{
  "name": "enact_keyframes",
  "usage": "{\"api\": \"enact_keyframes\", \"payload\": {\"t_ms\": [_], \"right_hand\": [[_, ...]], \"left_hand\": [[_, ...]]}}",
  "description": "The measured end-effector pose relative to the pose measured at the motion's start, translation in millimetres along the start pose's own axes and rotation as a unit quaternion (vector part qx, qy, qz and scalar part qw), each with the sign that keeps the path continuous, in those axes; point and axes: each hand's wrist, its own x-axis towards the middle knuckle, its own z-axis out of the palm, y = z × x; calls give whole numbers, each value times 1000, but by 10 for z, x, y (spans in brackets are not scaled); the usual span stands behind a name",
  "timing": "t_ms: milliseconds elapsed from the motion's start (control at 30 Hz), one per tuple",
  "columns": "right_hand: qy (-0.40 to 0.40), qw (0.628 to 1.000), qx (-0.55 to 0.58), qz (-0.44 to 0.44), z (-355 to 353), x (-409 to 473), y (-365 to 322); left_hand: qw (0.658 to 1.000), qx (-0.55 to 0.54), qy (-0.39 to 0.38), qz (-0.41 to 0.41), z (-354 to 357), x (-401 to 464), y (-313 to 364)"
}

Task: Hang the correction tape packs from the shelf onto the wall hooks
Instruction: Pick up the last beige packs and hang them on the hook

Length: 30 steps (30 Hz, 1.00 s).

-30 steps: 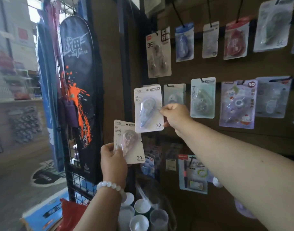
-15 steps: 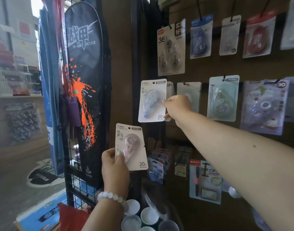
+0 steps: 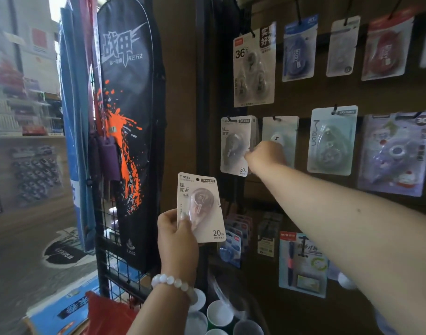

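My left hand grips a white correction tape pack by its lower left edge, holding it upright below the hooks. My right hand reaches to the dark wall panel and pinches the right edge of a second white pack. That pack's top hole sits on a black wall hook, in front of other packs of the same kind. Its fingertips are partly hidden behind the knuckles.
Other tape packs hang on hooks to the right and above, such as a pale blue one and a triple pack. A black racket bag hangs on a wire grid at left. Paper cups stand below.
My right hand carried its pack up and to the right onto the wall hook. The left hand kept its pack low and steady.
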Motion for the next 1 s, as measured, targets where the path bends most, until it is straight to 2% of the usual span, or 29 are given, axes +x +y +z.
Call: {"api": "enact_keyframes", "payload": {"t_ms": [67,133,200,267,333,467,700,1000], "right_hand": [[2,997,42,-64,31,-299,104],[-101,982,139,-77,47,-634,196],[-239,944,225,-35,42,-859,286],[-300,915,267,-25,47,-945,364],[-289,911,293,-28,43,-977,403],[-200,928,311,-46,-34,-854,316],[-77,948,296,-84,-244,-566,27],[-42,967,243,-67,-258,-360,-106]], "left_hand": [[1000,-10,-1,-1,12,11,27],[1000,-21,-4,-4,27,21,50],[999,-32,-5,-10,50,27,71],[999,-46,-8,-14,75,29,92],[998,-59,-20,-13,96,21,105],[998,-52,-34,4,119,27,95],[997,-55,-55,-25,100,55,2],[995,-55,-71,-47,87,44,-85]]}}
